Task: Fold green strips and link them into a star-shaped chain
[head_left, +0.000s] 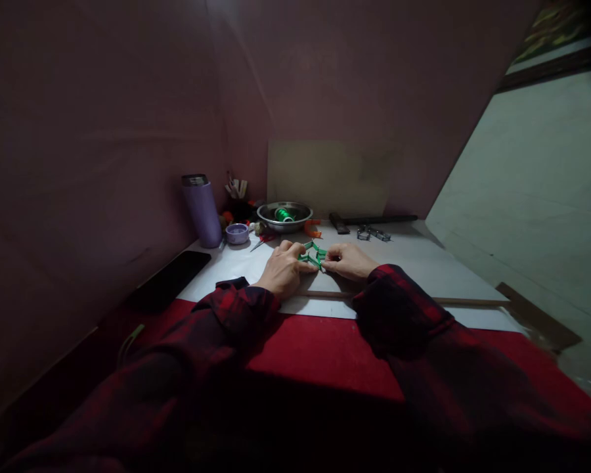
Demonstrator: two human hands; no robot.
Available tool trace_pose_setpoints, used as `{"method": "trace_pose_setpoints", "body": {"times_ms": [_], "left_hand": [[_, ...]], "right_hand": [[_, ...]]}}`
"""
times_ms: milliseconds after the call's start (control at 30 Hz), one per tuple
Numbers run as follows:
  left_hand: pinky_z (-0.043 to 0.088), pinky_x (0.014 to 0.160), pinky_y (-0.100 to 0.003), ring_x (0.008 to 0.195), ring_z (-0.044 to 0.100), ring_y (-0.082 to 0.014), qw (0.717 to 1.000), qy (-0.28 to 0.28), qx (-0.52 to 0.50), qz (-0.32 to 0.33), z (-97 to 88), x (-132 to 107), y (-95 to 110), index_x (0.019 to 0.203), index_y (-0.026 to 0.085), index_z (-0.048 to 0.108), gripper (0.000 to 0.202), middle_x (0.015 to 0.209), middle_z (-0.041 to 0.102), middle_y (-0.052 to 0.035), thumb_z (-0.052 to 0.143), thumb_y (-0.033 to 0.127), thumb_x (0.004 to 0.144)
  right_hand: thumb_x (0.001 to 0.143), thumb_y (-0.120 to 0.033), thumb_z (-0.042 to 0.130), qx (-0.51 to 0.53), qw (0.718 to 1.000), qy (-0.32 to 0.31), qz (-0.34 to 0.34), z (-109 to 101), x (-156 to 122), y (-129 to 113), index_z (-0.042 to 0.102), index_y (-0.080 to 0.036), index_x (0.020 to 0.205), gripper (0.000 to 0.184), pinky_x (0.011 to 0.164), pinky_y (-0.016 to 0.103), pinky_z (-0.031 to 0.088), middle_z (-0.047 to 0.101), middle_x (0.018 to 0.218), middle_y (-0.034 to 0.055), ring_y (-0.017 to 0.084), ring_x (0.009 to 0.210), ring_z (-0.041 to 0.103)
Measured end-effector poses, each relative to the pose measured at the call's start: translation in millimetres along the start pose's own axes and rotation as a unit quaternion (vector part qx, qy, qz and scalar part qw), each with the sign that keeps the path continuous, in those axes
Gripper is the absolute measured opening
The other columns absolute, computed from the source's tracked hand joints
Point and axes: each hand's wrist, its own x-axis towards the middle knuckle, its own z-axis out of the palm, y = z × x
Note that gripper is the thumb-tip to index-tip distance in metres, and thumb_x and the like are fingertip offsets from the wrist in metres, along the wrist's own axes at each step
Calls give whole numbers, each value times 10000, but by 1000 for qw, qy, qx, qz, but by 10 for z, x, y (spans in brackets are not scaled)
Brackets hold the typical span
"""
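On the white board (398, 269) stands a small angular figure of green thread (309, 245), strung around upright nails. My left hand (282, 269) rests against its left side, fingers bent and apart, with the thumb stretched along the front edge. At the right front corner, my right hand (349, 261) is closed in a pinch by a nail, on what looks like the end of the green thread. My fingers cover parts of the figure, and the strand in the pinch is too small to make out clearly.
Behind stand a metal bowl (270, 225) with a green thread spool (284, 215), a purple lid (237, 234) and a purple bottle (203, 213). Scissors (261, 243), an orange curved piece (312, 229), a hammer (339, 225) and small metal pieces (373, 233) lie nearby. A phone (172, 279) lies left.
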Motion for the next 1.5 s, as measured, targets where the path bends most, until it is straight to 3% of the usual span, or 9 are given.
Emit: {"method": "trace_pose_setpoints", "body": {"times_ms": [100, 233, 333, 733, 1500], "left_hand": [[403, 860, -368, 996, 440, -198, 1000, 16, -9, 0, 0, 4, -5, 890, 382, 731, 291, 1070, 588, -26, 512, 193, 853], [412, 842, -379, 946, 452, -205, 997, 55, -6, -62, 14, 15, -35, 844, 305, 747, 267, 984, 609, -46, 525, 159, 817], [402, 861, -396, 958, 441, -215, 995, 47, 7, -85, 25, 13, -49, 882, 297, 741, 263, 991, 602, -48, 526, 168, 803], [375, 887, -416, 1006, 405, -230, 996, -2, 36, -78, 45, 5, -28, 974, 339, 716, 266, 1069, 554, -52, 539, 227, 811], [378, 861, -404, 996, 398, -227, 997, -1, 42, -71, 37, 3, -25, 1002, 347, 698, 272, 1069, 541, -45, 533, 233, 819]], "right_hand": [[719, -272, 580, -1, 1000, 3, 3, 3, 4, 0, 604, -162, 616, 152, 565, 248, 342, 581, 629, 15, 135, 630, 507], [717, -268, 582, 6, 1000, 2, -7, 7, 8, 10, 615, -161, 606, 157, 547, 240, 335, 583, 611, 11, 124, 607, 495], [706, -271, 588, 3, 1000, 6, -7, 11, 9, 14, 620, -163, 608, 150, 542, 237, 333, 590, 615, 10, 123, 608, 496], [704, -268, 577, 3, 1000, 14, -7, 36, 16, 31, 606, -169, 597, 148, 543, 236, 329, 585, 604, 5, 121, 598, 496], [706, -279, 571, 9, 1000, 4, -3, 29, 9, 18, 604, -172, 596, 157, 563, 256, 337, 582, 618, 17, 138, 615, 502]]}}
